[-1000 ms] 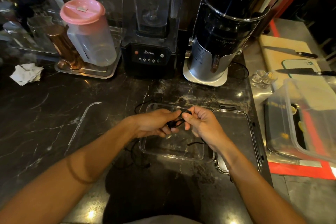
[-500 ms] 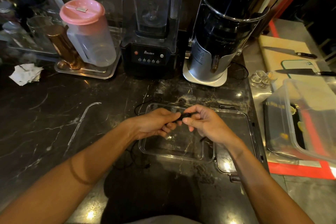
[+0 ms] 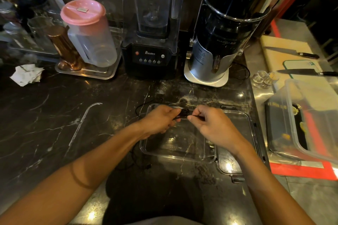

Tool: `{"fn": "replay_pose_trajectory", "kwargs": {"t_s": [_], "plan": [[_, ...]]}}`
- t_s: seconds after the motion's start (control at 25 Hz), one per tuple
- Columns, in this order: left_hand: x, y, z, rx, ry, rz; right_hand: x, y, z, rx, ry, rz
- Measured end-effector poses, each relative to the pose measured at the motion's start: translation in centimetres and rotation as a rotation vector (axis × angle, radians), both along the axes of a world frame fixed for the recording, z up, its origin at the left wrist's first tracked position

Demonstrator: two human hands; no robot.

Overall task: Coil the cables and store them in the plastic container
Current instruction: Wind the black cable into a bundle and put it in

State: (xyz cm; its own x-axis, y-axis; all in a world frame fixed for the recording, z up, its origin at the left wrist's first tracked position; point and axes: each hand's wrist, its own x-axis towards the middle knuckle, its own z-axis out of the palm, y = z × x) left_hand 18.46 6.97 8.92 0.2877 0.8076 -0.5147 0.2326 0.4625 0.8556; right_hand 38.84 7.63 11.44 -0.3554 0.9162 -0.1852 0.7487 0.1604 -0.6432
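A thin black cable is bunched into small loops between my two hands, above the clear plastic container on the dark marble counter. My left hand is closed around the coiled bundle. My right hand pinches the cable's free end just to the right of the loops. More black cable trails over the counter by the container's far left corner, and another stretch lies by its near left side. The container's clear lid lies flat to the right, partly under the container.
Behind stand a black blender, a black and silver machine, and a pink-lidded jug on a steel tray. A large clear tub, knives on cutting boards and a crumpled paper lie at the sides.
My right hand has shifted slightly right and up, drawing the cable's end taut from the loops held in my left hand. The dangling end that hung under my right hand is gone from view.
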Motion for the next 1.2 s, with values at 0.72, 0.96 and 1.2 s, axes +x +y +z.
{"fn": "replay_pose_trajectory", "kwargs": {"t_s": [0.72, 0.96, 1.2], "plan": [[0.7, -0.8, 1.4, -0.040, -0.570, 0.010, -1.0, 2.8, -0.4, -0.434, 0.775, -0.204], [1.5, -0.5, 1.6, -0.041, -0.460, 0.059, -1.1, 2.2, -0.2, -0.392, 0.796, -0.327], [2.1, -0.3, 1.4, 0.022, -0.386, 0.070, -0.6, 2.3, -0.2, -0.542, 0.859, -0.361]]}}
